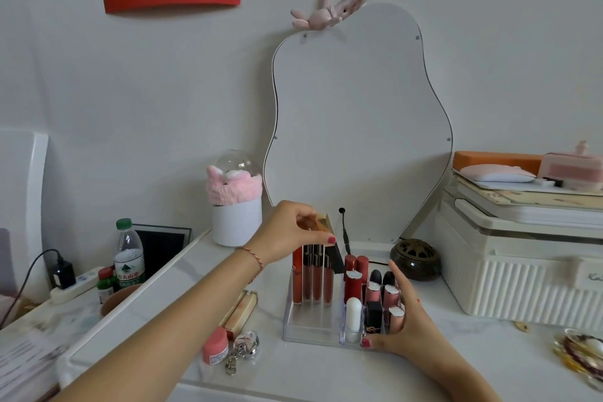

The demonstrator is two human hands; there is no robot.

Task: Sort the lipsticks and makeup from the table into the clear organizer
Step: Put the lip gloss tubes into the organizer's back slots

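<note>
Left hand: left hand point(293, 232) pinches a dark, gold-edged rectangular makeup case point(332, 250), tilted above the rear of the clear acrylic organizer point(295, 325); likely angled to slot in behind the upright lip gloss tubes point(311, 277).
Right hand: right hand point(403, 320), fingers nearly straight, presses the organizer's right wall, probably steadying it.
Organizer position: desk centre, near the front edge.
Unsorted: cream-and-gold lipstick tubes point(241, 312) and pink round jar point(215, 344), left of the organizer.
Obscured: left fingertips hide the case top; its type is unclear.
</note>
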